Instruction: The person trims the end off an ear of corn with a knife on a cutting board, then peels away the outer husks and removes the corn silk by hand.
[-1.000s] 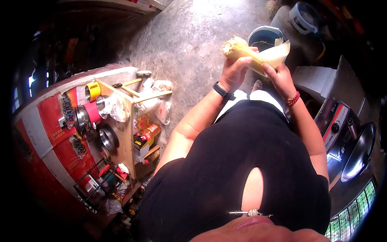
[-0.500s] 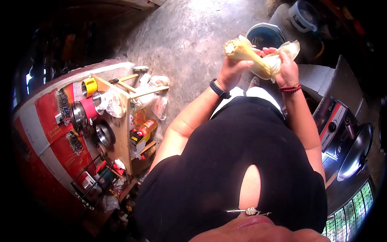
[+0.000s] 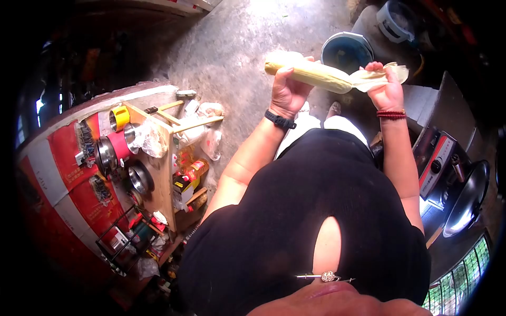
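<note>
Left hand (image 3: 290, 97): fingers curled around the corn ear (image 3: 316, 75), held crosswise. Right hand (image 3: 387, 95): fingers closed on the loose husk (image 3: 367, 80) at its right end. Beyond: bucket (image 3: 347, 33) on the floor (image 3: 226, 58); farther, a pale tub (image 3: 389, 27).

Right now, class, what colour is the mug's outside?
The mug is yellow, best seen in the head view.

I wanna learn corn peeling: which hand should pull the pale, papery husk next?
Probably the right hand: its fingers grip the pale, papery husk at one end. The left hand holds the long, yellow-green corn cob, so it could steady that.
</note>
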`<state>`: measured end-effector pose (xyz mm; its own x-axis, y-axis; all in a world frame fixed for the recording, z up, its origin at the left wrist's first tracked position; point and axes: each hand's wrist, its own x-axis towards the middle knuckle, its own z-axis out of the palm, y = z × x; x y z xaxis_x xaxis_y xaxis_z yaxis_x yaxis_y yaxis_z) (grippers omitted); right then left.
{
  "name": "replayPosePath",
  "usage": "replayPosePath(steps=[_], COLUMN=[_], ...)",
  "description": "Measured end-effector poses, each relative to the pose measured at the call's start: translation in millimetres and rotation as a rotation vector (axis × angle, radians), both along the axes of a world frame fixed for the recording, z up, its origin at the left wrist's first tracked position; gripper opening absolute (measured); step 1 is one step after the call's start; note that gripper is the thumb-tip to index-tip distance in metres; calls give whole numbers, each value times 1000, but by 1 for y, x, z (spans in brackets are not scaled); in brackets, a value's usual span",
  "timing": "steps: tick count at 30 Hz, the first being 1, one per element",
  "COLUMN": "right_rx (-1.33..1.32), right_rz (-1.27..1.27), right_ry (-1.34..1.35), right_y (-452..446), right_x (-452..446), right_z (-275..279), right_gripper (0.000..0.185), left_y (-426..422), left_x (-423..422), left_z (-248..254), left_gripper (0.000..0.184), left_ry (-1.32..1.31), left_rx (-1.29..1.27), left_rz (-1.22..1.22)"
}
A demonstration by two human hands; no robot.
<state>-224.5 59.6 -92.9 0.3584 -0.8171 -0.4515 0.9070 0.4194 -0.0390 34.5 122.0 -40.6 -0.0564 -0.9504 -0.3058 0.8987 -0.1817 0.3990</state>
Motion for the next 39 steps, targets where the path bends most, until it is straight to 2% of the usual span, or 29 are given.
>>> replayPosePath(steps=[3,4,5,7,9,11,12,16,18,19,20,23,24,27,28,31,32,33,36,39], right_rx=[37,-115,-142,-118,-29,19,29,40,70,88,196,92,141,-99,-133,-241,-427,-533,-640,-682], right_rz=[-50,30,88,174,201,278,237,20,17,14,-10,76,49,125,130,246,303,398,527,545], right_ry=[294,299,232,206,425,548,561,324,185,114,165,-285,-261,-314,-239,390,772,941,1102,997], right_y=[-1,4,11,22,21,12,10,4,3,3,3,1,-5,-13,-14,-11,-4,0,13,6], right_x=[29,32,36,47,61,61,61,59,55,58,65,52,43,34,32,32,38,36,53,53], right_z=[62,59,58,62,64,57,54,32,22,28,51,37,38,63,68,74,72,64,76,69], right_gripper=[42,54,54,54,44,35,29,24,22,22,15,14,20,21,16,9,15,18,26,37], left_y=[-1,-2,-3,-5,-6,-2,-1,-3,-4,-5,-6,-6,-7,-5,-5,-4,-4,-4,-8,-10], left_x=[0,0,0,-2,-5,-9,-11,-15,-16,-14,-14,-13,-12,-1,4,4,1,-2,-16,-19], left_z=[0,1,1,2,-1,2,2,-2,-1,2,6,9,9,-2,-5,-11,-11,-11,-2,10], left_gripper=[50,49,48,47,45,46,46,47,49,49,50,45,43,43,41,41,51,48,41,46], left_ry=[93,75,57,35,23,-14,-31,65,95,89,83,213,281,228,153,-76,-104,-98,-85,-216], left_rx=[56,51,43,31,21,47,61,74,68,48,31,73,98,125,179,293,275,288,293,136], left_rz=[15,20,24,17,-3,-6,-8,27,25,19,13,8,10,66,57,11,3,-4,-69,-278])
